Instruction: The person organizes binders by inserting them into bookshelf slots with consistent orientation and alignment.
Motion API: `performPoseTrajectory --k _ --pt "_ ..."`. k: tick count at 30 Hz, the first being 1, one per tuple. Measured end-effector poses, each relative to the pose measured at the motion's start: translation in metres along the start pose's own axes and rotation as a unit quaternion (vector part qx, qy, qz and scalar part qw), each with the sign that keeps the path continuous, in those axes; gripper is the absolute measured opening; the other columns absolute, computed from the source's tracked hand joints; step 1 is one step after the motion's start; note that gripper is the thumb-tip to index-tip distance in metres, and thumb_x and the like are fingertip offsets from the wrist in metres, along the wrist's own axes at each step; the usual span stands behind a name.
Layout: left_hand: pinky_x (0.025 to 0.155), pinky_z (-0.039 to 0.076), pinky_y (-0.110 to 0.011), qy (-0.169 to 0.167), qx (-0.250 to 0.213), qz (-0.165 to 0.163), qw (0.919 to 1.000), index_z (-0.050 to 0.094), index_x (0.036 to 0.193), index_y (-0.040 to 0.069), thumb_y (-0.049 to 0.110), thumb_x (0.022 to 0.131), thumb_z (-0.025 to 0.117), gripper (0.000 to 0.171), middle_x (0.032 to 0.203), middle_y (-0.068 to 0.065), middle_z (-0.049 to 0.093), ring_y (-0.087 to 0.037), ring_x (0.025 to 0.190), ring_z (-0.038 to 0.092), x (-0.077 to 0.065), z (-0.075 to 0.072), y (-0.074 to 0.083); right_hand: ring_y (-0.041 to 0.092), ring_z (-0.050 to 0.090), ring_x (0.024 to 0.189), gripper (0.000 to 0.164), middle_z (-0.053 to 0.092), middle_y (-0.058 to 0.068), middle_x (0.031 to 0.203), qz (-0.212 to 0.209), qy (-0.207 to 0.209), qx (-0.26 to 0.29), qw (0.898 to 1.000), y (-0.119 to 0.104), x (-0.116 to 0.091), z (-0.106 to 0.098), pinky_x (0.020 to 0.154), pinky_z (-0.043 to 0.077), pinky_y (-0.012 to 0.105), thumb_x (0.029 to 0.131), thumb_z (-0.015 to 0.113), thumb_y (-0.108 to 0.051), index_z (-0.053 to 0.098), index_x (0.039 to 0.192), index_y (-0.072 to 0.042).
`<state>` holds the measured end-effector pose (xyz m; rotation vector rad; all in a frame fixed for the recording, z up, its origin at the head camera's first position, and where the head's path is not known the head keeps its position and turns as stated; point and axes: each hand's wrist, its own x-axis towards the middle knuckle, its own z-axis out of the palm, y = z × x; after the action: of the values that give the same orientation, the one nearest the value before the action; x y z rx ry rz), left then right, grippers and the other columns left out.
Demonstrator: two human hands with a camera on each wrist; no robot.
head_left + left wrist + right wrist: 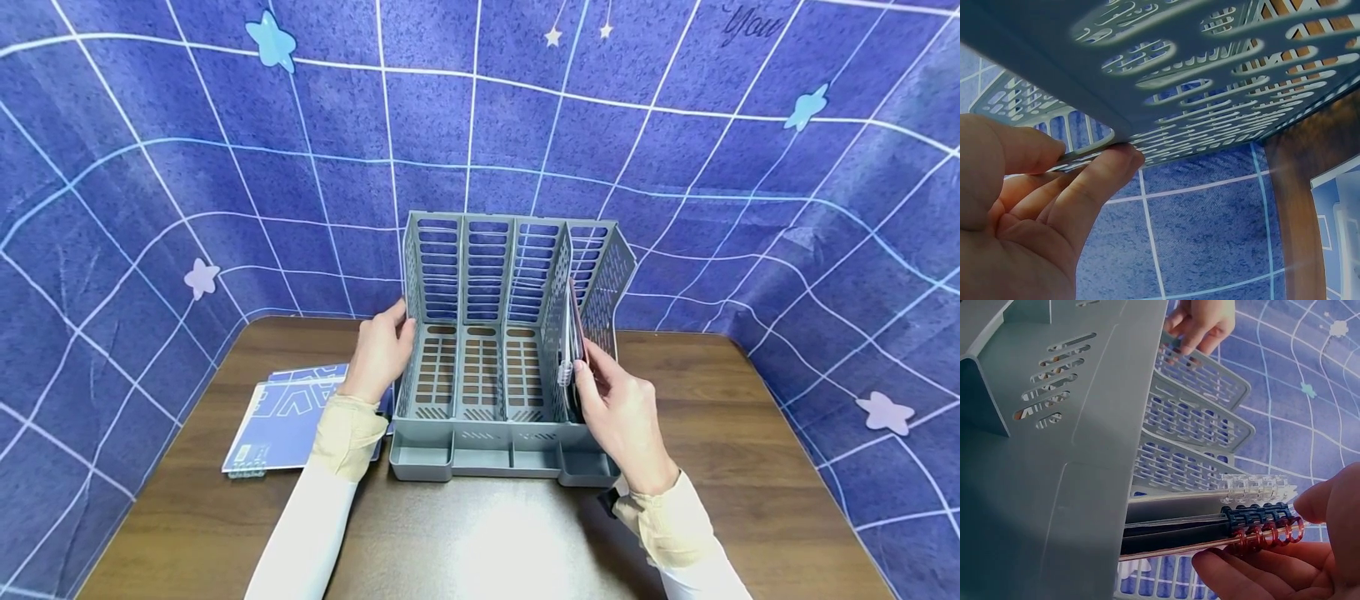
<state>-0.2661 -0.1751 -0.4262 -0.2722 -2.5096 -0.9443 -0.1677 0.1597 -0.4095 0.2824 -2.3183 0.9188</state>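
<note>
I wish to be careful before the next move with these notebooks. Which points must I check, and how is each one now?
1. Organizer standing on the table: ok.
2. Left hand gripping the organizer's left side: ok.
3. Ring-bound notebooks in the right-end compartment: ok.
4. Their lower edges seated on its floor: cannot tell, hidden.
5. Right hand free: not ok, its fingers hold the ring-bound notebooks.
6. Blue-covered notebooks inside the organizer: not ok, they lie to its left.
</note>
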Motion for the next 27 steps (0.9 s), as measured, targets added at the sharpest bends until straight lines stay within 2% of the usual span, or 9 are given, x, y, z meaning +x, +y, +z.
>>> performPoseTrajectory --k 6,14,21,24,27 --pt "0.064 0.052 -0.049 0.001 0.000 0.003 1.0000 0.064 0.105 0.011 0.019 0.099 0.052 0.016 0.081 -0.010 0.069 -0.028 0.065 0.061 0.001 0.000 0.000 0.008 0.069 0.082 0.038 0.075 0.003 0.104 -0.001 0.010 0.007 1.000 -0.001 0.000 -0.003 0.068 0.058 0.036 0.096 0.061 -0.031 0.067 0.129 -0.014" --pt "0.064 0.053 -0.049 0.008 -0.009 -0.001 0.9999 0.066 0.113 0.015 0.017 0.097 0.057 0.019 0.089 -0.011 0.072 -0.026 0.065 0.063 0.001 0.001 -0.002 0.009 0.070 0.088 0.043 0.072 0.004 0.115 0.009 0.015 0.013 1.000 -0.002 0.001 -0.012 0.073 0.055 0.026 0.095 0.063 -0.035 0.066 0.131 -0.011" --pt "0.062 0.054 -0.045 0.001 -0.015 -0.013 0.9998 0.065 0.107 0.018 0.018 0.096 0.057 0.014 0.084 -0.003 0.072 -0.022 0.066 0.063 0.001 0.002 -0.002 0.009 0.070 0.089 0.043 0.073 0.001 0.111 0.011 0.059 -0.018 0.998 -0.008 0.000 -0.031 0.077 0.055 0.033 0.093 0.064 -0.033 0.065 0.133 -0.017" --pt "0.063 0.055 -0.045 -0.008 -0.020 -0.021 0.9996 0.065 0.111 0.019 0.021 0.095 0.057 0.018 0.090 -0.002 0.073 -0.021 0.070 0.066 0.001 0.001 0.000 0.012 0.070 0.092 0.042 0.073 -0.001 0.112 0.014 0.083 -0.020 0.996 -0.010 -0.001 -0.040 0.082 0.052 0.021 0.093 0.064 -0.030 0.064 0.134 -0.020" --pt "0.070 0.057 -0.045 -0.011 -0.037 -0.033 0.9987 0.064 0.122 0.020 0.022 0.094 0.058 0.028 0.101 -0.004 0.074 -0.020 0.082 0.070 0.000 -0.002 0.002 0.014 0.069 0.097 0.042 0.071 -0.002 0.116 0.025 0.090 -0.016 0.995 -0.010 -0.003 -0.047 0.085 0.045 0.008 0.094 0.064 -0.027 0.063 0.135 -0.022"
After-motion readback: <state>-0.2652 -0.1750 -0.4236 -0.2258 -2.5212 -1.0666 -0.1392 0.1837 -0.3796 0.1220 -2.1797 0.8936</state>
